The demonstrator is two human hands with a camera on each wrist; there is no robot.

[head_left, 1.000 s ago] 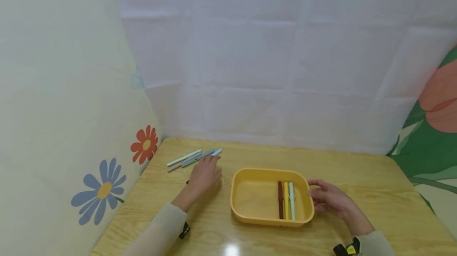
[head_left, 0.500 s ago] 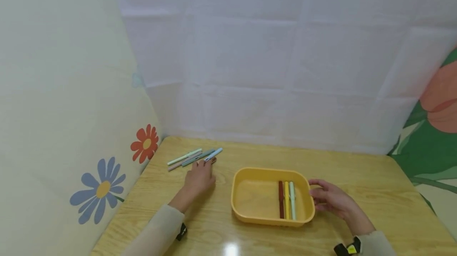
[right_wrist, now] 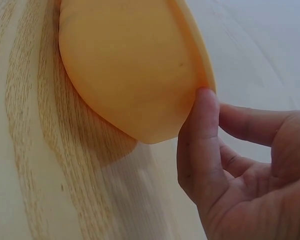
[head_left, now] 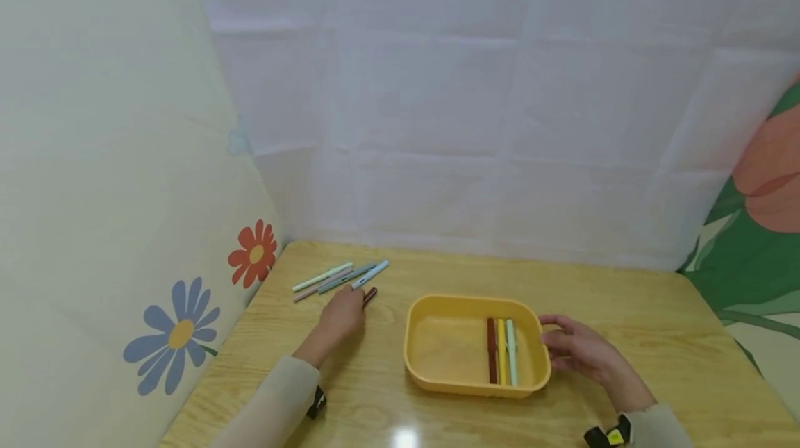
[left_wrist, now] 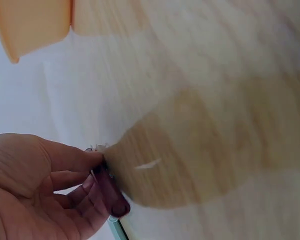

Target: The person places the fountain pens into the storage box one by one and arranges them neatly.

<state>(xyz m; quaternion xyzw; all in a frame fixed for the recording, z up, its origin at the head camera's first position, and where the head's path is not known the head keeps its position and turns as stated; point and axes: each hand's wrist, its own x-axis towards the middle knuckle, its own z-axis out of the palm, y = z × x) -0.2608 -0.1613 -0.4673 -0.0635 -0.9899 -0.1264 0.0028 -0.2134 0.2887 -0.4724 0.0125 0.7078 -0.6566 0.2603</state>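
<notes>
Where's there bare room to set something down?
Inside the tray, left of its dark red pen. On the table: between the left hand and tray, behind the tray, and right of the right hand. Crowded: the loose pens beyond the left hand.

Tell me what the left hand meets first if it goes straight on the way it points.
Probably the slim light blue pen, lying just beyond the left hand in the head view, though exact depth is unclear.
</notes>
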